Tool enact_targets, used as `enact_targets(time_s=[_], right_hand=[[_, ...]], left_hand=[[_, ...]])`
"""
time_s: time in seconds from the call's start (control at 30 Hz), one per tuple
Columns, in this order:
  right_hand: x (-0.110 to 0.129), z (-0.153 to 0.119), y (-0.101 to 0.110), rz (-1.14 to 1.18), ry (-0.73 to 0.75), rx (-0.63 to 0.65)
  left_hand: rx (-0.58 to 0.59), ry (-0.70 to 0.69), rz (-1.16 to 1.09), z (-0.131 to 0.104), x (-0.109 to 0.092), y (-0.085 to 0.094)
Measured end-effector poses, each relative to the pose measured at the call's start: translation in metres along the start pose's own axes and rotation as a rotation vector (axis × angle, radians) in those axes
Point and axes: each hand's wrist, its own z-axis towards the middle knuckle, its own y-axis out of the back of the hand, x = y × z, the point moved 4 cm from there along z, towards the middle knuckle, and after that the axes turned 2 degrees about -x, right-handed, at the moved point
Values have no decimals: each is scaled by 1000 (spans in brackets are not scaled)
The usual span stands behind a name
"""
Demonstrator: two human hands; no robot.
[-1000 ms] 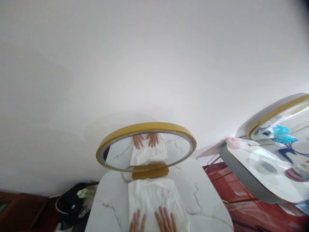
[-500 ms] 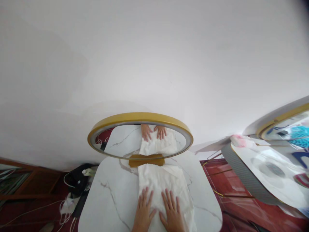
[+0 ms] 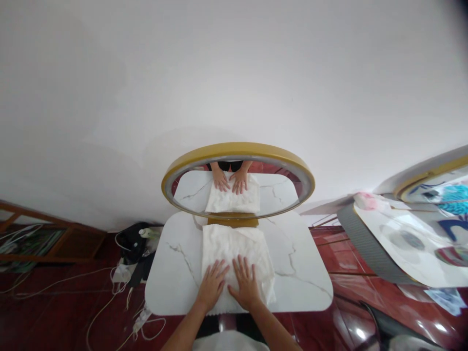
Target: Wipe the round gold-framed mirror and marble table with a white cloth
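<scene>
Both my hands lie flat, palms down, fingers spread wide, gripping nothing. My left hand (image 3: 211, 287) presses the near left part of the folded white crumpled cloth (image 3: 234, 253); my right hand (image 3: 245, 287) sits just beside it on the near middle of the same cloth, thumbs close together. The cloth runs away from my fingertips toward the far edge of the white marble-pattern table (image 3: 303, 287), with its near hem under my wrists. Past the cloth, beyond my fingers, stands the oval gold-framed mirror (image 3: 237, 180) on its gold base (image 3: 233, 222), touching the cloth's far end or just behind it, cannot tell which. Mirror shows both hands on the cloth. Left of my left hand, off the table, black bag (image 3: 133, 243) and white cables (image 3: 109, 302) lie on the red floor (image 3: 54, 312). Well right of my right hand is another white tabletop (image 3: 387, 243).
</scene>
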Motion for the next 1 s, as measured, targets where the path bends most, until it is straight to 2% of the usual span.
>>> enact_targets(time_s=[0.13, 0.27, 0.37, 0.43, 0.57, 0.7, 0.87, 1.0], right_hand=[[41, 14, -8, 10, 68, 87], [78, 24, -10, 78, 205, 177], [95, 28, -6, 110, 294, 195], [97, 29, -5, 99, 308, 188], [86, 28, -8, 39, 268, 172], [60, 19, -7, 3, 243, 111], [11, -7, -1, -20, 218, 29], [-32, -33, 4, -53, 147, -9]], left_hand=[[-53, 98, 18, -21, 35, 14], [-120, 245, 56, -40, 67, 27], [-135, 315, 66, -51, 84, 35], [-121, 315, 62, -55, 89, 37], [-82, 266, 39, -54, 84, 36], [-42, 169, 6, -41, 67, 30], [24, 13, -28, -16, 31, 15], [80, -89, -72, 6, -6, -6]])
